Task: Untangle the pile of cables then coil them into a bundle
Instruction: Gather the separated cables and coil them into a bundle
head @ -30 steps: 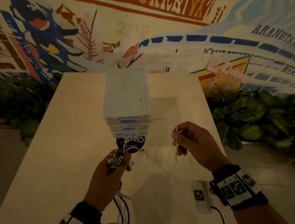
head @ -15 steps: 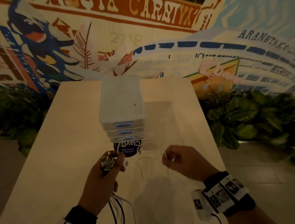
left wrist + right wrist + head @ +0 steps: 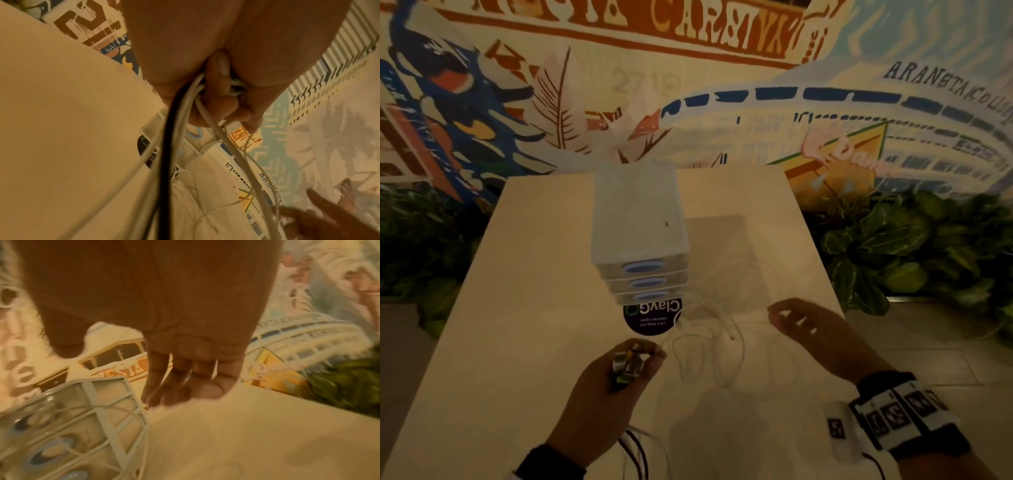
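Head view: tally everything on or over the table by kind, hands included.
Hands: 2 (left hand, right hand)
Drawer unit: 1
Round black sticker: 1
Loose white cable tangle: 1
Cable bunch gripped by the left hand: 1
White tagged box: 1
Total: 7

Public indoor lounge, painted mural wall (image 3: 756,113), leafy planters (image 3: 887,253), pale table (image 3: 524,308)

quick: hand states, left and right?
Left hand: grips a bunch of cable ends.
Right hand: open, holding nothing, beside the loose white cable.
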{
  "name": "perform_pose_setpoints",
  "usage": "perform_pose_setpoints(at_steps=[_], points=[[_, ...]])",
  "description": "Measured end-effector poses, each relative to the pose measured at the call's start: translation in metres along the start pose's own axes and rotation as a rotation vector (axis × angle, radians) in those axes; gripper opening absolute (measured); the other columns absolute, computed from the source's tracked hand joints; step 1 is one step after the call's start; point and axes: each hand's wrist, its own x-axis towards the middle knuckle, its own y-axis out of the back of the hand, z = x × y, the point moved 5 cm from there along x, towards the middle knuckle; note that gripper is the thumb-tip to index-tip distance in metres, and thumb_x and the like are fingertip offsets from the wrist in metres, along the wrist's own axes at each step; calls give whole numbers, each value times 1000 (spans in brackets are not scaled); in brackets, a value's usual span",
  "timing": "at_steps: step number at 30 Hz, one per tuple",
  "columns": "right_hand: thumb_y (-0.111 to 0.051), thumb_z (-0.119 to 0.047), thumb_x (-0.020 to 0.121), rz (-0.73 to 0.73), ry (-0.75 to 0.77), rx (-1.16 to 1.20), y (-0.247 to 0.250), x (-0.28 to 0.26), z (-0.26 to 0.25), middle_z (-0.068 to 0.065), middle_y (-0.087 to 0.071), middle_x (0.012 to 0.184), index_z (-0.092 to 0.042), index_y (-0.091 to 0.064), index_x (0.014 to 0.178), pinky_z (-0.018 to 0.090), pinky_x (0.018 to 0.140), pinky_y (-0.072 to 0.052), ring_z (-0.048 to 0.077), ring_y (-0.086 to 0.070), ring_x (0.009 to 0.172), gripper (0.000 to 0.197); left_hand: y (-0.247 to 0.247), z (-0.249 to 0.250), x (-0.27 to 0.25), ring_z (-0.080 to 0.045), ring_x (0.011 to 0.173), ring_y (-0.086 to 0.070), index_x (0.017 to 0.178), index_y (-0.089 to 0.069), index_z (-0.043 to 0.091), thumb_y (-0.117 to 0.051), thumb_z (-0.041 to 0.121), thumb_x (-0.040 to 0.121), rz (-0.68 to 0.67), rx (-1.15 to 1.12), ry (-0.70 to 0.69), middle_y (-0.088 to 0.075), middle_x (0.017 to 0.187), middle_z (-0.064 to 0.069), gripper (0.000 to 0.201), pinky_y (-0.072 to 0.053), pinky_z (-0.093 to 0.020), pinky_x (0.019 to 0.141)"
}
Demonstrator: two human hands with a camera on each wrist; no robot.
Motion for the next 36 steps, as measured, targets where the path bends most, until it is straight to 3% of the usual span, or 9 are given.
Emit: perform_pose_setpoints(at_steps=[2,6,9,12,17,21,26,33,36], points=[[-55,-87,72,104,113,-12,5,12,-22,-17,-62,104,-53,-59,117,22,78,-52,3,-62,89,57,-3,-1,-2,0,65,-62,88,-73,23,-71,24,91,-42,101,-23,-71,76,12,4,-45,-15,61],[-57,-77,80,-31,325,-328,-26,43,-58,-18,-60,117,-47,-65,120,29,94,-49,3,-57,107,51,-9,2,-4,-5,86,-67,92,-73,21,-70,27,92,-97,171,-27,-73,88,13,7,-46,-17,74],[-54,-63,90,-112,343,-525,-43,51,-66,-15,-69,106,-38,-75,106,35,88,-50,11,-62,99,36,-6,1,-5,-7,82,-66,94,-70,23,-67,31,94,-93,190,-28,-73,88,11,8,-47,-21,74],[-47,-57,97,-109,318,-355,-39,46,-61,-15,-72,93,-34,-74,104,35,80,-54,6,-65,86,36,-3,1,-5,-3,51,-51,90,-67,17,-66,27,96,-81,128,-18,-62,65,9,11,-39,-17,53],[-45,-41,105,296,282,-53,1,28,-38,-20,-66,90,-33,-73,104,8,77,-45,-6,-63,86,29,12,-16,-1,-13,42,-33,91,-66,13,-66,34,90,28,-42,89,-48,61,2,21,-29,-29,54],[-39,-32,107,525,112,-110,41,10,2,-13,-57,83,-32,-66,93,16,65,-34,8,-53,75,31,19,-8,-9,-18,47,-30,99,-69,23,-66,55,89,55,-126,55,-48,63,-2,34,-30,-29,49],[-45,-29,105,325,-111,-96,23,-13,52,-3,-62,64,-29,-71,92,28,57,-45,14,-60,60,29,3,20,-26,5,52,-50,95,-70,16,-64,25,89,-4,-59,-116,-60,63,16,13,-40,-10,54],[-53,-69,91,-396,-442,-288,-44,-48,67,-4,-76,73,-18,-77,80,25,72,-60,12,-73,66,57,-2,54,-39,-1,72,-65,91,-75,18,-69,19,87,63,-32,-226,-70,77,11,8,-43,-8,67],[-54,-74,88,-252,-297,-524,-21,-52,53,-8,-70,62,-21,-72,68,19,67,-55,4,-66,57,59,2,59,-45,-12,88,-66,92,-76,29,-72,29,87,40,87,-310,-65,93,6,6,-44,-11,75]])
